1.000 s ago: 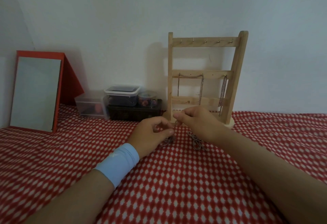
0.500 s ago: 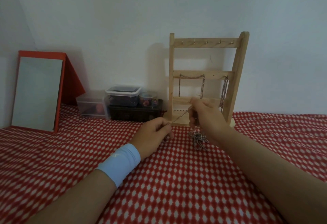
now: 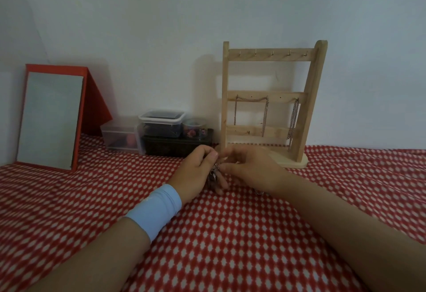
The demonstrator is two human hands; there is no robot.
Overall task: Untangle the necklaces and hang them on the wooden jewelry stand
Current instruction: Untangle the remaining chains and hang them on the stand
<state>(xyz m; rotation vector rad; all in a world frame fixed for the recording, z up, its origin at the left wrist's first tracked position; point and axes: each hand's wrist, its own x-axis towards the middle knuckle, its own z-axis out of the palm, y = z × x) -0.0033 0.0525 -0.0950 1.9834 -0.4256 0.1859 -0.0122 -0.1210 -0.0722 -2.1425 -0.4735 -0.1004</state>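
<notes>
Head view shows my left hand [image 3: 196, 174] and right hand [image 3: 251, 171] both pinching the tangled necklaces [image 3: 214, 173] just above the checked cloth [image 3: 230, 234], in front of the wooden jewelry stand [image 3: 309, 107], where hung chains [image 3: 293, 122] dangle. I judge the clump light, limp and slippery, its fine links prone to kinking, so I should grip one loose strand close to the knot and tease, not tug.

1 view | head-worn, wide-angle | faces forward-down at wooden jewelry stand [image 3: 276, 95] | cloth [image 3: 230, 234] close
</notes>
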